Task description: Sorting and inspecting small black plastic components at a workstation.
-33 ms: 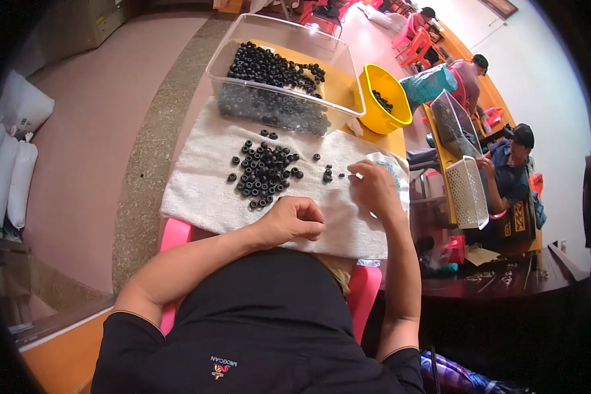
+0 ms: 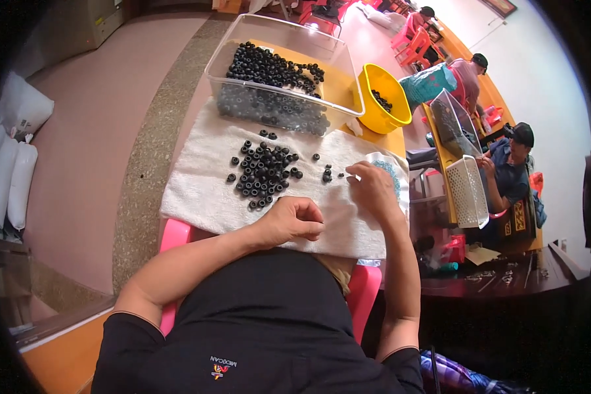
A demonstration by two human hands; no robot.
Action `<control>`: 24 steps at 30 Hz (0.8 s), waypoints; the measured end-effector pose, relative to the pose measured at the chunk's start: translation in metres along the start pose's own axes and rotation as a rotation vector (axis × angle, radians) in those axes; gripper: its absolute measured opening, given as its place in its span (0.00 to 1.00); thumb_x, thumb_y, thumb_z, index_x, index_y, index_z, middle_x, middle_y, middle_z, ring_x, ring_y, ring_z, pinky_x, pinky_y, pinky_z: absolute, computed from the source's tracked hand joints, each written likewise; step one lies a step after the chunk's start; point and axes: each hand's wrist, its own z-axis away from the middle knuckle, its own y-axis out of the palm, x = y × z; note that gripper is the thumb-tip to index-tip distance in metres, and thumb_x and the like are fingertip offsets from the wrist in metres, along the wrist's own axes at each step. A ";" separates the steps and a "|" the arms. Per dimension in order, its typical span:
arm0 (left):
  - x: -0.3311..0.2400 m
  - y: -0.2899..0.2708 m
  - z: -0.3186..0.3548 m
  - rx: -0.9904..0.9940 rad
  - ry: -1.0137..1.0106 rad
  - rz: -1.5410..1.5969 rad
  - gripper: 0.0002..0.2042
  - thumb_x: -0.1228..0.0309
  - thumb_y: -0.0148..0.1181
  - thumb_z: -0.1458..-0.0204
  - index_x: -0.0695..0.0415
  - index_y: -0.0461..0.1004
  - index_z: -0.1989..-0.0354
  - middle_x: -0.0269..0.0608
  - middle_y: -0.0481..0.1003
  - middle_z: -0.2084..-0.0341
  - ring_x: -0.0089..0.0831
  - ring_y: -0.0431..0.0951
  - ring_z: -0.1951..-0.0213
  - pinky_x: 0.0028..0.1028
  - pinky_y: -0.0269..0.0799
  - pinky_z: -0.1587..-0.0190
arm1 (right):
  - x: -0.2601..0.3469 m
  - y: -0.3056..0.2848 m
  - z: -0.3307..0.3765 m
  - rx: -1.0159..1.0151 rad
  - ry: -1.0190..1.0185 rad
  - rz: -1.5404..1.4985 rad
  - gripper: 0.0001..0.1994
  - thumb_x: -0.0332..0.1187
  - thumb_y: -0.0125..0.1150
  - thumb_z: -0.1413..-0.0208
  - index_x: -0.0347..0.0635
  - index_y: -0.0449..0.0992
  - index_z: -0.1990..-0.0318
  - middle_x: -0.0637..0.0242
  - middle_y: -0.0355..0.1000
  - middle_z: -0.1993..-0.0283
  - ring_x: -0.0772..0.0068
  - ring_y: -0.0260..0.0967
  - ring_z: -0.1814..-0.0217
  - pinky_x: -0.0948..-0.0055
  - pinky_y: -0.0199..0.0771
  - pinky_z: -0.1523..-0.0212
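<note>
Left hand (image 2: 294,220) curled closed, resting on white fluffy towel (image 2: 197,190); contents hidden. Right hand (image 2: 372,187) pinching at few small black rubber rings (image 2: 326,175) set apart. Main ring pile (image 2: 264,172) unsorted beside it. Clear plastic bin (image 2: 279,72) behind holds many more. Much left, by appearance.

Rings (image 2: 264,172) on towel (image 2: 203,190), tub (image 2: 279,72) behind, bucket (image 2: 382,98) right.

Black rings (image 2: 264,172): small rubbery hoops, loose pile flat on white towel (image 2: 197,190), a few strays (image 2: 326,175) apart to the right near its middle.
</note>
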 end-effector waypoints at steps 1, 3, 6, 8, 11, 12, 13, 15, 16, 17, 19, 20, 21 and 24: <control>0.000 0.001 0.000 0.001 -0.002 -0.001 0.06 0.78 0.64 0.47 0.63 0.74 0.64 0.37 0.78 0.71 0.24 0.79 0.68 0.24 0.78 0.63 | 0.002 0.003 0.001 0.014 0.014 0.033 0.08 0.27 0.59 0.48 0.41 0.81 0.61 0.58 0.77 0.58 0.53 0.76 0.58 0.61 0.74 0.54; -0.001 0.001 0.001 -0.015 -0.012 0.013 0.05 0.78 0.64 0.47 0.62 0.74 0.64 0.36 0.78 0.70 0.24 0.80 0.68 0.25 0.79 0.62 | 0.004 0.008 -0.003 0.062 -0.003 0.105 0.08 0.28 0.58 0.47 0.42 0.81 0.62 0.59 0.77 0.58 0.53 0.76 0.58 0.61 0.75 0.55; 0.000 0.002 0.001 -0.011 -0.006 0.017 0.06 0.78 0.64 0.47 0.62 0.74 0.64 0.36 0.78 0.70 0.24 0.80 0.68 0.25 0.79 0.63 | -0.002 0.016 -0.010 0.140 -0.047 0.216 0.08 0.29 0.57 0.46 0.43 0.81 0.63 0.60 0.77 0.58 0.53 0.76 0.59 0.60 0.75 0.57; 0.000 0.002 0.000 -0.008 -0.001 0.011 0.06 0.77 0.65 0.47 0.62 0.74 0.64 0.36 0.78 0.70 0.24 0.80 0.68 0.25 0.79 0.62 | -0.006 0.021 -0.011 0.169 -0.073 0.253 0.08 0.29 0.56 0.46 0.43 0.81 0.63 0.60 0.77 0.59 0.52 0.76 0.60 0.59 0.75 0.58; 0.000 0.002 0.000 -0.003 0.005 -0.002 0.06 0.78 0.64 0.47 0.62 0.74 0.64 0.36 0.77 0.71 0.24 0.80 0.68 0.25 0.79 0.62 | -0.007 0.023 -0.012 0.228 -0.065 0.240 0.08 0.30 0.55 0.46 0.43 0.80 0.62 0.59 0.76 0.60 0.52 0.76 0.61 0.58 0.74 0.59; 0.001 0.002 0.000 -0.003 0.005 -0.008 0.06 0.78 0.64 0.47 0.62 0.74 0.64 0.36 0.77 0.71 0.24 0.80 0.69 0.25 0.79 0.62 | -0.006 0.023 -0.010 0.185 -0.084 0.204 0.08 0.29 0.55 0.46 0.42 0.79 0.62 0.58 0.76 0.60 0.51 0.75 0.61 0.59 0.74 0.59; 0.002 0.001 0.000 -0.001 0.008 -0.009 0.06 0.78 0.64 0.47 0.62 0.74 0.64 0.36 0.77 0.71 0.24 0.80 0.69 0.25 0.79 0.62 | -0.005 0.022 -0.009 0.142 -0.105 0.169 0.07 0.27 0.56 0.46 0.42 0.79 0.61 0.58 0.76 0.60 0.51 0.75 0.61 0.59 0.74 0.60; 0.004 -0.001 -0.002 -0.015 0.016 -0.008 0.06 0.78 0.64 0.46 0.62 0.74 0.63 0.37 0.77 0.70 0.25 0.80 0.68 0.26 0.79 0.62 | 0.000 0.022 -0.005 0.020 -0.122 0.037 0.07 0.26 0.56 0.46 0.40 0.79 0.61 0.57 0.76 0.61 0.52 0.75 0.62 0.61 0.74 0.61; 0.004 -0.001 -0.001 -0.013 0.015 -0.008 0.06 0.78 0.64 0.46 0.62 0.74 0.63 0.37 0.77 0.70 0.25 0.80 0.68 0.26 0.79 0.62 | 0.004 0.023 -0.001 -0.098 -0.137 -0.100 0.07 0.24 0.57 0.46 0.39 0.78 0.61 0.56 0.76 0.62 0.53 0.76 0.62 0.63 0.75 0.61; 0.003 0.000 0.000 -0.017 0.013 0.006 0.06 0.77 0.64 0.46 0.62 0.73 0.62 0.37 0.77 0.69 0.25 0.80 0.68 0.26 0.79 0.62 | 0.006 0.024 0.003 -0.099 -0.136 -0.099 0.07 0.24 0.57 0.46 0.39 0.78 0.61 0.56 0.76 0.62 0.53 0.76 0.62 0.63 0.75 0.61; 0.002 0.000 0.000 -0.020 0.012 0.019 0.07 0.77 0.64 0.46 0.62 0.73 0.62 0.37 0.77 0.69 0.25 0.80 0.67 0.26 0.79 0.62 | 0.010 0.025 0.012 -0.148 -0.096 -0.375 0.08 0.21 0.58 0.46 0.37 0.78 0.60 0.57 0.75 0.64 0.58 0.75 0.64 0.69 0.74 0.62; 0.002 0.000 -0.001 -0.018 0.009 0.020 0.08 0.77 0.63 0.46 0.62 0.72 0.60 0.38 0.77 0.68 0.25 0.80 0.67 0.27 0.79 0.62 | 0.016 0.025 0.018 -0.145 -0.077 -0.443 0.08 0.20 0.59 0.47 0.36 0.78 0.59 0.58 0.75 0.65 0.64 0.74 0.64 0.72 0.73 0.61; 0.001 -0.001 -0.001 -0.017 0.007 0.022 0.09 0.77 0.63 0.45 0.62 0.72 0.59 0.38 0.77 0.68 0.26 0.80 0.67 0.27 0.80 0.61 | 0.019 0.026 0.023 -0.147 -0.078 -0.443 0.08 0.20 0.59 0.47 0.36 0.78 0.59 0.58 0.75 0.65 0.64 0.74 0.64 0.72 0.73 0.61; 0.001 -0.001 -0.001 -0.037 0.002 0.025 0.12 0.77 0.62 0.45 0.63 0.70 0.54 0.39 0.77 0.67 0.26 0.80 0.67 0.27 0.79 0.61 | 0.028 0.031 0.036 -0.134 -0.025 -0.562 0.07 0.20 0.62 0.48 0.36 0.78 0.61 0.59 0.76 0.64 0.68 0.74 0.63 0.74 0.72 0.62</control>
